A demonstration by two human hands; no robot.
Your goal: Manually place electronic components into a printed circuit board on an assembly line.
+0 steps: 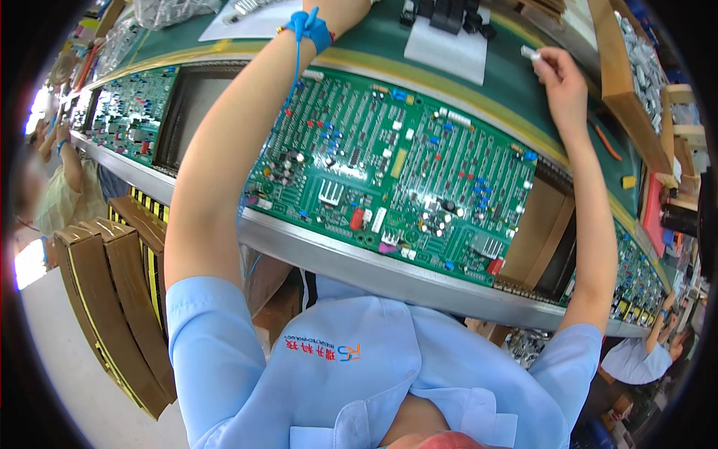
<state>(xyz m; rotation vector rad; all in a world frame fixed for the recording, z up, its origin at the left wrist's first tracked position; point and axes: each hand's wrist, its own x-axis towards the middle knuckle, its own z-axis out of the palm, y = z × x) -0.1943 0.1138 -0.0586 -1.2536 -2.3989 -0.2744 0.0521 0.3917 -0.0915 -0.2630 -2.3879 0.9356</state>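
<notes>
While your right hand (559,75) pinches a small grey part (529,52) beyond the circuit board (389,172), your left hand's grip is out of view.

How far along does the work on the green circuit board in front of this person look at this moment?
Many parts already sit on the large green circuit board: capacitors, blue and red components, finned heat sinks. In hand: the right hand pinches a small silvery component over the green bench mat, away from the board. The left hand is out of view past the blue wrist strap. That component is not yet on the board; whether slots remain empty is unclear.
</notes>
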